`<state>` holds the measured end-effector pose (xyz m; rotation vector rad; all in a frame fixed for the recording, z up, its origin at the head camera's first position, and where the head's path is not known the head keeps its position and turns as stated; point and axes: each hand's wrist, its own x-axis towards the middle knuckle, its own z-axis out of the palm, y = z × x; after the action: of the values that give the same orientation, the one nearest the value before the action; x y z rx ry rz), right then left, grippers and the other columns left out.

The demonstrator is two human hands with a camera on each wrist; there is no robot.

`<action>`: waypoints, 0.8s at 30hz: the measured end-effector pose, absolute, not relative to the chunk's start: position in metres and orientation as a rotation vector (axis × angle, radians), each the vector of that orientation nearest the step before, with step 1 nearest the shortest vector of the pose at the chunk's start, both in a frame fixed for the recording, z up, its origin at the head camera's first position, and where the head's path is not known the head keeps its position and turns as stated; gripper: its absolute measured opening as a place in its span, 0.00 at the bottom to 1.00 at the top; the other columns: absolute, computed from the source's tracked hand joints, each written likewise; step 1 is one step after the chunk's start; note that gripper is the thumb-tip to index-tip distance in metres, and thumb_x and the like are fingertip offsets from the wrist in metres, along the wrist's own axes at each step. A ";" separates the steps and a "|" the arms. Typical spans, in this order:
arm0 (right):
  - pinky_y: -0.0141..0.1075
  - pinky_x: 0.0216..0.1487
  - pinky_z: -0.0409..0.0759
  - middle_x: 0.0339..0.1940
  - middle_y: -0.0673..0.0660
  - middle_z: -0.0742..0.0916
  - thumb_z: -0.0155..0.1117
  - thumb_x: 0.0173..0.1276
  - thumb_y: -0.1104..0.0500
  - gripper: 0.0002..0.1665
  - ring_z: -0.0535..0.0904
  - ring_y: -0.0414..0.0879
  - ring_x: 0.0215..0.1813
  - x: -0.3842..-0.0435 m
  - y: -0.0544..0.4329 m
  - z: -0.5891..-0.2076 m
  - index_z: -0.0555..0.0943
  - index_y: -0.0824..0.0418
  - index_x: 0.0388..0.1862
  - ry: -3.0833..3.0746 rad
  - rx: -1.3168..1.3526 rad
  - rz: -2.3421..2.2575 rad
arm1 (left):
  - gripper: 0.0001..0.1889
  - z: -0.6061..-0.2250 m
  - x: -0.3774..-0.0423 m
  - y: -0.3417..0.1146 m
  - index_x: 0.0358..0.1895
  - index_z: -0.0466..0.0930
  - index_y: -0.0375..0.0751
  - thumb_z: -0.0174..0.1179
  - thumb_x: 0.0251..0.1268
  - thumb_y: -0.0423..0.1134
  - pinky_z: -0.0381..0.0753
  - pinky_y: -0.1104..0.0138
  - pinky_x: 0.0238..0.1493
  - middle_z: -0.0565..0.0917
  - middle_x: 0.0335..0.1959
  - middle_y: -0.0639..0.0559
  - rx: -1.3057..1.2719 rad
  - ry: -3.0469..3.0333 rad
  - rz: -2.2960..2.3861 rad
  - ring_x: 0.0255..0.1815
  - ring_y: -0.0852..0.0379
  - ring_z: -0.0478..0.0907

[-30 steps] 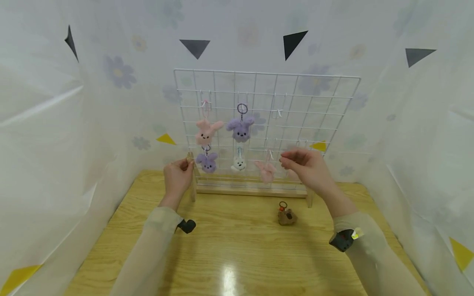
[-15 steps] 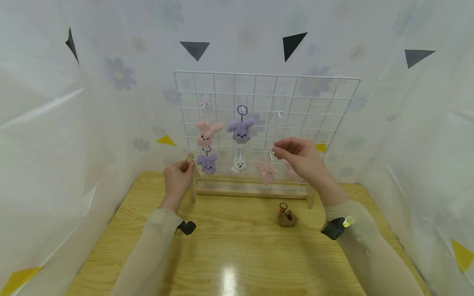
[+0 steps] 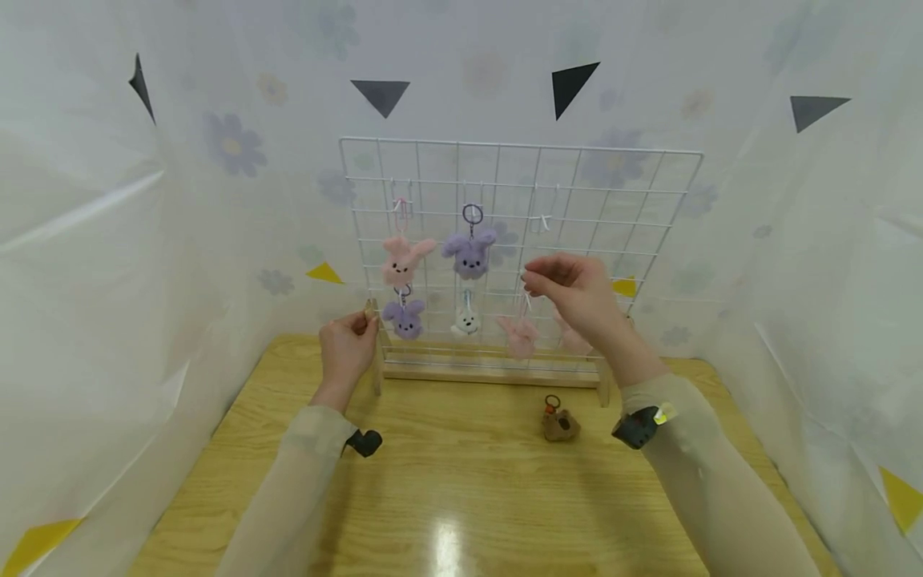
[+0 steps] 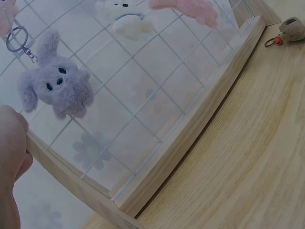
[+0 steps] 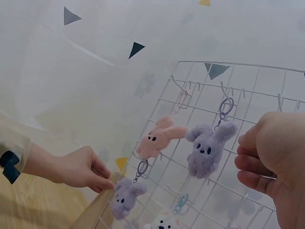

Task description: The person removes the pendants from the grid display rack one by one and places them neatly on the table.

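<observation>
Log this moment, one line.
left hand: grips wooden stand; right hand: near a lower pink toy, hold unclear; brown toy: on table

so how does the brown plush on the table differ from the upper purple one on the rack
The brown plush lies on the table; the upper purple plush hangs by its ring on the wire rack. The brown plush has an orange piece by its ring; the upper purple plush shows none. Both are plush charms with a ring.

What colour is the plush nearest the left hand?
The plush is light purple, shown best in the left wrist view.
</observation>
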<state>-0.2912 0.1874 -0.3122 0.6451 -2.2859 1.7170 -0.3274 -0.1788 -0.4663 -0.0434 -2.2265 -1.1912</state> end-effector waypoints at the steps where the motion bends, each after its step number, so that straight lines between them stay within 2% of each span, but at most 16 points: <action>1: 0.36 0.49 0.88 0.41 0.59 0.91 0.71 0.76 0.64 0.12 0.87 0.59 0.44 -0.292 0.186 -0.312 0.86 0.73 0.51 -2.275 0.651 1.732 | 0.12 -0.466 -0.328 -0.179 0.46 0.90 0.26 0.69 0.73 0.35 0.91 0.51 0.38 0.91 0.38 0.34 -0.042 -2.226 -1.193 0.37 0.42 0.91; 7: 0.36 0.48 0.88 0.41 0.63 0.90 0.70 0.75 0.66 0.12 0.87 0.54 0.42 -0.298 0.180 -0.311 0.85 0.75 0.51 -2.215 0.680 1.810 | 0.12 -0.466 -0.328 -0.180 0.46 0.90 0.25 0.70 0.72 0.35 0.91 0.52 0.38 0.91 0.38 0.34 -0.035 -2.226 -1.207 0.37 0.42 0.91; 12: 0.37 0.47 0.88 0.40 0.60 0.90 0.70 0.75 0.66 0.13 0.87 0.55 0.42 -0.301 0.175 -0.309 0.84 0.77 0.51 -2.192 0.682 1.833 | 0.12 -0.465 -0.328 -0.179 0.47 0.90 0.25 0.70 0.72 0.35 0.91 0.52 0.38 0.90 0.38 0.34 -0.039 -2.231 -1.210 0.37 0.42 0.91; 18: 0.37 0.47 0.89 0.39 0.56 0.90 0.71 0.75 0.66 0.15 0.87 0.50 0.40 -0.304 0.168 -0.305 0.84 0.78 0.51 -2.172 0.660 1.877 | 0.12 -0.464 -0.327 -0.179 0.47 0.90 0.25 0.69 0.72 0.34 0.91 0.52 0.39 0.90 0.38 0.34 -0.028 -2.233 -1.215 0.37 0.42 0.91; 24: 0.36 0.47 0.89 0.40 0.62 0.90 0.71 0.74 0.68 0.13 0.87 0.52 0.40 -0.306 0.156 -0.304 0.84 0.78 0.50 -2.111 0.649 1.908 | 0.11 -0.465 -0.327 -0.179 0.47 0.90 0.25 0.70 0.72 0.34 0.91 0.52 0.39 0.90 0.38 0.34 -0.028 -2.232 -1.218 0.37 0.42 0.91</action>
<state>-0.3061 0.1563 -0.3039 0.6488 -2.1115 1.9082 -0.3274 -0.1792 -0.4646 -0.0283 -2.2319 -1.2182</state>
